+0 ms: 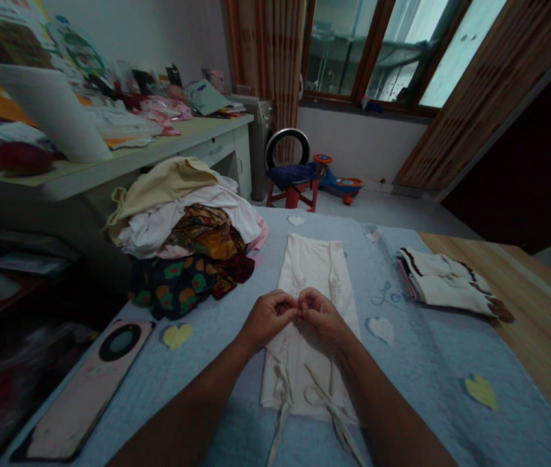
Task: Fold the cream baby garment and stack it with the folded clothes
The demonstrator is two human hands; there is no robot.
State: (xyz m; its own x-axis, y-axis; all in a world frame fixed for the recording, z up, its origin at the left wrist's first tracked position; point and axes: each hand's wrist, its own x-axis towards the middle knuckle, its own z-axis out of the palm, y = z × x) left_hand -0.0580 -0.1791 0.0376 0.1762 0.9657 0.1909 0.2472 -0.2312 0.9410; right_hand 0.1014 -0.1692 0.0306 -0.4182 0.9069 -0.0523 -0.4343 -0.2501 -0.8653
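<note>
A cream cloth garment [310,363] lies flat and lengthwise on a pale blue quilted blanket [416,383], with thin fabric ties trailing toward me at its near end. My left hand [269,318] and my right hand [321,318] meet over its middle, fingertips pinched together at a small bit of the fabric. The fingers hide exactly what they grip. To the right lies a folded white garment with dark trim [445,283]. A heap of mixed clothes [182,240] sits beyond my left hand.
A pink phone with a round camera [85,389] lies on the blanket's left side. A cluttered desk [110,162] stands behind the heap. A wooden table edge [513,292] runs along the right. Farther off are a red stool [292,185] and a toy ride-on car [338,181].
</note>
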